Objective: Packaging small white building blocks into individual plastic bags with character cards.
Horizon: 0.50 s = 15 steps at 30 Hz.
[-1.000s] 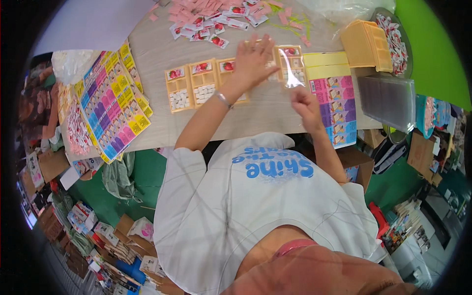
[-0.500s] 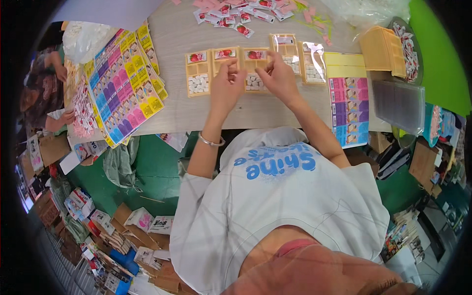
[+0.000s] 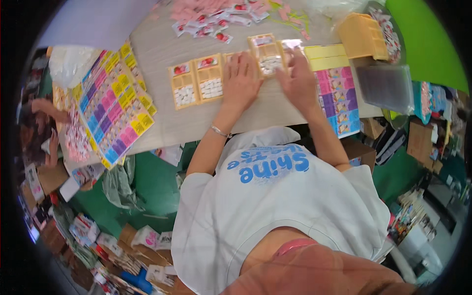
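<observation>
A row of pale yellow compartment trays lies across the table. The leftmost tray [image 3: 182, 81] and the one beside it [image 3: 208, 73] each hold white pieces below a strawberry-printed sachet [image 3: 207, 62]. Over the third tray [image 3: 227, 57] my left hand [image 3: 241, 83] lies with fingers stretched out, hiding most of it. The fourth tray [image 3: 266, 49], set slightly farther back, has white pieces and a sachet too. My right hand [image 3: 299, 86], blurred by motion, reaches over the rightmost tray [image 3: 290, 44], which has a shiny clear cover; whether it grips the tray is unclear.
Loose sachets [image 3: 221, 37] and pink strips lie at the far side. Printed colourful sheets [image 3: 115, 105] are stacked left; more sheets [image 3: 337, 91] lie right. Beyond these stand yellow trays [image 3: 361, 37] and a clear plastic stack [image 3: 386, 88]. Another person's arm [image 3: 49, 108] shows far left.
My left hand has gone from curled fingers above the middle trays to lying flat on the third. My right hand has moved right to the rightmost tray. The whole view has shifted slightly.
</observation>
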Available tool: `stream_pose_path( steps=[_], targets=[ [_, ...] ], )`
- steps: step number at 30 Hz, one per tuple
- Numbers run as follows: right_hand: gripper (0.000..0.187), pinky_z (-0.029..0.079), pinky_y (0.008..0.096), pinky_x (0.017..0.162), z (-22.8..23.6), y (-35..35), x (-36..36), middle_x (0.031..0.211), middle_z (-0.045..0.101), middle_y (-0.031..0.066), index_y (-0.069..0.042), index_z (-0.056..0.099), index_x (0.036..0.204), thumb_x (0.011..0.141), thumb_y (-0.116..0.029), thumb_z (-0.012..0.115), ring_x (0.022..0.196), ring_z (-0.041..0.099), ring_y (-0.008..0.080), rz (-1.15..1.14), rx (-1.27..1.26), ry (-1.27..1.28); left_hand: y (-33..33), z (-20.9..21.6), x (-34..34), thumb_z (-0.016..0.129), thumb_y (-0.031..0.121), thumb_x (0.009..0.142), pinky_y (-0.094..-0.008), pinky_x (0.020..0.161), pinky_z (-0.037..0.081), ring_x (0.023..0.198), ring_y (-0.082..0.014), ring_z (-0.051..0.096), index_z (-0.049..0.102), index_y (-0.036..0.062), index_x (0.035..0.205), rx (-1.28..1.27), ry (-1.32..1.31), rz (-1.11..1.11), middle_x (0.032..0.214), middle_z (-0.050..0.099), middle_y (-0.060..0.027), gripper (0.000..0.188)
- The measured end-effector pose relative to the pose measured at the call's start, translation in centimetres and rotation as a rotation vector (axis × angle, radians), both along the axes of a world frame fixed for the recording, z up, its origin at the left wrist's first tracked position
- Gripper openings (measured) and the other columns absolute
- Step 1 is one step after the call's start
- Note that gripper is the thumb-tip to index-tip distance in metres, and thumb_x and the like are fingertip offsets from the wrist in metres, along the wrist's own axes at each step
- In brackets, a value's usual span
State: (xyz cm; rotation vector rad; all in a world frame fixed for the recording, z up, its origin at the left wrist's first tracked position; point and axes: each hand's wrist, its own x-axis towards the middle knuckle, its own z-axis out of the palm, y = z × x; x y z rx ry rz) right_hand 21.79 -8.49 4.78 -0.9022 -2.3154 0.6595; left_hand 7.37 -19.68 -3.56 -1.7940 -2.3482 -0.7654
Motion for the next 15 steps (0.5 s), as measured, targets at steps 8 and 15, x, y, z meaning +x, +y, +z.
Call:
stream_pose_path(
  steps=[8,15],
  targets=[
    [0.024,0.051,0.0305,0.072,12.0,17.3,25.3,0.095,0.071,0.0071,-0.002,0.074,0.105,0.088,-0.018,0.077,0.083,0.064,0.0164,-0.624,0.539,0.038,1.1,-1.4,0.7,0.057,0.047,0.093,-0.0504,0.124,0.010,0.153,-0.0339,0.019,0.028,-0.0029,0.155,-0.333,0.054,0.089,0.163,0.027,-0.0210,0.085],
    [0.023,0.045,0.0238,0.062,13.2,20.5,30.0,0.077,0.068,-0.0038,-0.004,0.079,0.100,0.088,-0.023,0.077,0.068,0.057,0.0045,-0.331,-0.242,-0.203,0.1,1.4,1.6,0.049,0.049,0.099,-0.0508,0.123,0.010,0.153,-0.0387,0.016,0.027,-0.0042,0.155,-0.152,-0.080,0.040,0.161,0.028,-0.0230,0.080]
  ],
)
